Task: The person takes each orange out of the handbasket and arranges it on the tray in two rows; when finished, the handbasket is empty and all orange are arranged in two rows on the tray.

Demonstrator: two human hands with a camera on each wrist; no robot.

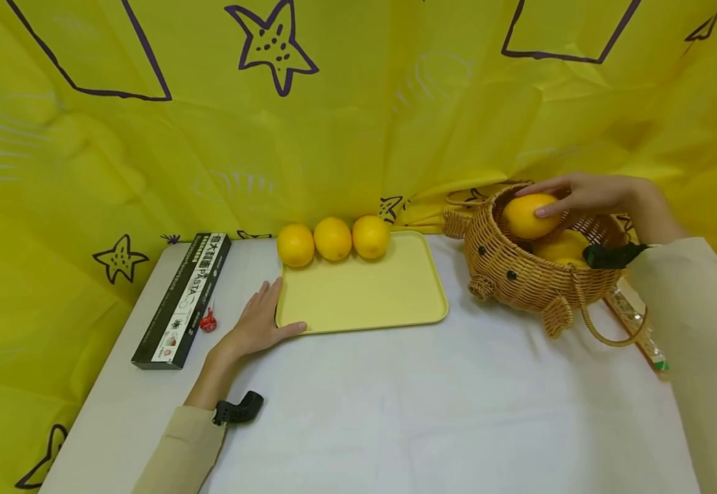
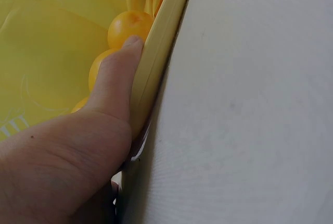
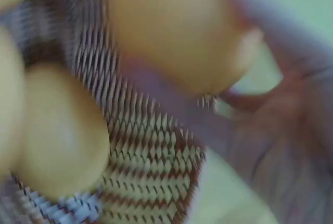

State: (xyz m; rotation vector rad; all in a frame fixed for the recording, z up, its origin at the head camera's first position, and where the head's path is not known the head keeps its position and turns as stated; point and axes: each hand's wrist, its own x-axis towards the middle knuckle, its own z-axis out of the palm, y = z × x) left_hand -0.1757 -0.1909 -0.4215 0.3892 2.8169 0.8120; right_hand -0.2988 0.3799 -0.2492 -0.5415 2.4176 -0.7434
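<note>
My right hand (image 1: 586, 192) grips an orange (image 1: 527, 215) at the mouth of the wicker basket (image 1: 512, 274); the right wrist view shows that held orange (image 3: 182, 26) blurred, with more fruit (image 3: 62, 130) lower in the basket. My left hand (image 1: 259, 322) rests at the near left corner of the yellow tray (image 1: 364, 295), fingers along its left side and thumb on the front rim. In the left wrist view the thumb of this hand (image 2: 78, 135) lies along the tray's edge (image 2: 161, 36). Three oranges (image 1: 333, 239) stand in a row at the tray's back left.
A black pasta box (image 1: 182, 302) lies left of the tray, with a small red wrapped item (image 1: 208, 320) beside it. A clear package (image 1: 636, 322) lies partly under the basket at the right. A yellow patterned cloth (image 1: 333, 137) hangs behind the white table (image 1: 426, 412).
</note>
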